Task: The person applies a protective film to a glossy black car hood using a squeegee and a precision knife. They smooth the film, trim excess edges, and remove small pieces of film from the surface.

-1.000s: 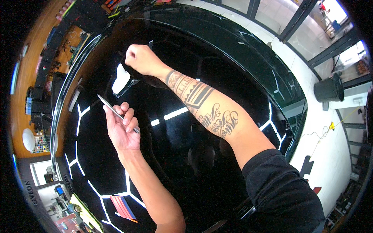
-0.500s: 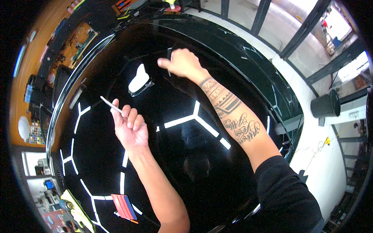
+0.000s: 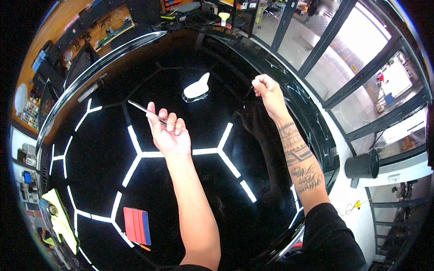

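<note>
My left hand [image 3: 171, 133] is raised over a glossy black car roof [image 3: 194, 180], palm up, its fingers curled round a slim silver pen-shaped tool [image 3: 140, 107]. The tool's narrow end points to the far left. My right hand [image 3: 268, 92], on the tattooed arm, is closed in a pinch above the roof's right side. Whatever may lie between those fingers is too small to make out. Beyond and between my hands, a white shark-fin antenna [image 3: 197, 87] stands on the roof.
A red squeegee [image 3: 134, 225] with a blue edge lies at the near left, an orange-tipped thing [image 3: 144, 247] beside it. A yellow-green cloth [image 3: 61, 221] is at the left edge. Light strips reflect in the roof. A black bucket [image 3: 361, 164] stands on the floor at right.
The view has shifted, so the antenna and squeegee sit elsewhere in it. My right hand has moved right, away from the antenna, and its thumb has folded in. The left keeps its tool.
</note>
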Available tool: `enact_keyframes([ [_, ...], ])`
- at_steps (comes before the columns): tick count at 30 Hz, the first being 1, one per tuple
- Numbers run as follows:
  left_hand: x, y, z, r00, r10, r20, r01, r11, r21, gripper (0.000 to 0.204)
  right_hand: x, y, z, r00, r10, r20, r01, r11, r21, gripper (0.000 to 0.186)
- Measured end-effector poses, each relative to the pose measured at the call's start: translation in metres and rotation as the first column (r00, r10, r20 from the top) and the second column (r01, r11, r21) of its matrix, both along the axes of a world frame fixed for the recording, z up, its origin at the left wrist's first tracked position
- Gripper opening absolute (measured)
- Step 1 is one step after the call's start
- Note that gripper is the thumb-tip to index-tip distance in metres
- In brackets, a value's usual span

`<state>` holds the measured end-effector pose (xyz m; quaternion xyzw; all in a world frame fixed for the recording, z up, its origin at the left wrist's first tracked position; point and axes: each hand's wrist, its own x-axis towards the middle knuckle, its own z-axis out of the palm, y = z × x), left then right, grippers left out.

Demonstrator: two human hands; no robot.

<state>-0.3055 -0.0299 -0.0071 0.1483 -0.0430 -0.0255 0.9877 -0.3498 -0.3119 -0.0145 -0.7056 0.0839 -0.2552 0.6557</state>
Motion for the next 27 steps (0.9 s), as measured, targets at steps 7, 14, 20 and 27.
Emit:
enact_keyframes([
  [7,0.007,0.023,0.003,0.991,0.133,-0.025,-0.130,0.988,0.084,0.035,-0.142,-0.058,0.091,0.932,-0.217,0.290,0.185,0.974,0.134,0.031],
  [14,-0.005,-0.008,0.004,0.997,-0.058,0.041,0.061,0.996,-0.058,0.031,-0.600,-0.183,0.125,0.143,-0.970,0.197,-0.182,-0.222,-0.958,0.020],
  [20,0.009,-0.020,0.001,0.984,-0.128,0.123,0.124,0.992,0.033,0.034,-0.822,-0.105,0.120,-0.420,-0.868,-0.267,0.183,0.207,-0.961,0.021],
  [27,-0.121,-0.060,0.098,0.787,-0.402,0.468,-0.180,0.577,0.797,0.035,-0.567,0.004,0.115,0.562,-0.745,-0.359,0.422,0.631,-0.651,0.034],
])
